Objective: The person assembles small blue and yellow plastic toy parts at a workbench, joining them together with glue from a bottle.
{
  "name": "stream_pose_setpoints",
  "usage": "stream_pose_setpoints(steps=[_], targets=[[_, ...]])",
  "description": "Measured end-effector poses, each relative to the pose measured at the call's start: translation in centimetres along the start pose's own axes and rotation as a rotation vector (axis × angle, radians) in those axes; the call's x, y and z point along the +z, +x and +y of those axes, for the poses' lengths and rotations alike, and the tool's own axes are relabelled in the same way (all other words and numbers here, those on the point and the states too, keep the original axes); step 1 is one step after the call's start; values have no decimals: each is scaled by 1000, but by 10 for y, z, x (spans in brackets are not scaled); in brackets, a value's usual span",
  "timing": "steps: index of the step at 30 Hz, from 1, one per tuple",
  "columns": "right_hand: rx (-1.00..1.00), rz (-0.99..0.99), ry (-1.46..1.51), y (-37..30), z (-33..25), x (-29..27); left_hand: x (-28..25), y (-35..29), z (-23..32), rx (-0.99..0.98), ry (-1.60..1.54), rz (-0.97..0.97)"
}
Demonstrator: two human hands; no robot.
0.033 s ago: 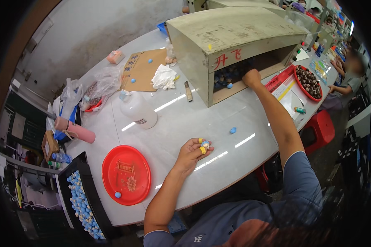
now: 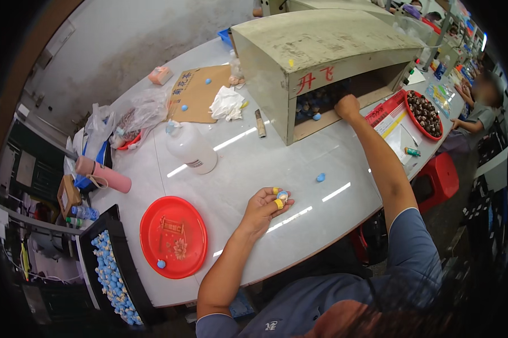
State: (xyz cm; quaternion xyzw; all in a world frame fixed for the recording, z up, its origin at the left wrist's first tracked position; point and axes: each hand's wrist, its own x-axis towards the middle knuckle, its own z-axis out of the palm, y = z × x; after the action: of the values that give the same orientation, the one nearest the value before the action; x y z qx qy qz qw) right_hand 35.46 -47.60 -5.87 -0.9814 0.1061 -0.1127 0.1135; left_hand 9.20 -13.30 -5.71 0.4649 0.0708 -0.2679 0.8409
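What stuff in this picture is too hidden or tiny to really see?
- Right hand, head view: its fingers reach into the open box; whether it holds anything is hidden in the dark inside.
- Left hand: the small round piece at its fingertips is too small to identify.
- Black tray of blue pieces: partly cut off in the dark fisheye rim.
- Plastic bag: contents are unclear through the crumpled plastic.

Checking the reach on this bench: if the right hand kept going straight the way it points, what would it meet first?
Probably the small dark pieces inside the open box; the right hand is already at its opening, though depth is unclear.
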Motion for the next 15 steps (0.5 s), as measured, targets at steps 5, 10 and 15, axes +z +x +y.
stream_pose_setpoints(steps=[5, 10, 15], targets=[[-207, 152, 504, -47, 14, -14, 5, 5, -3, 48, -64, 51], [-395, -890, 1132, -169, -55, -88, 6, 2, -6, 170, -110, 95], [-683, -1090, 852, -216, -95, -90, 5, 4, -11, 169, -137, 74]])
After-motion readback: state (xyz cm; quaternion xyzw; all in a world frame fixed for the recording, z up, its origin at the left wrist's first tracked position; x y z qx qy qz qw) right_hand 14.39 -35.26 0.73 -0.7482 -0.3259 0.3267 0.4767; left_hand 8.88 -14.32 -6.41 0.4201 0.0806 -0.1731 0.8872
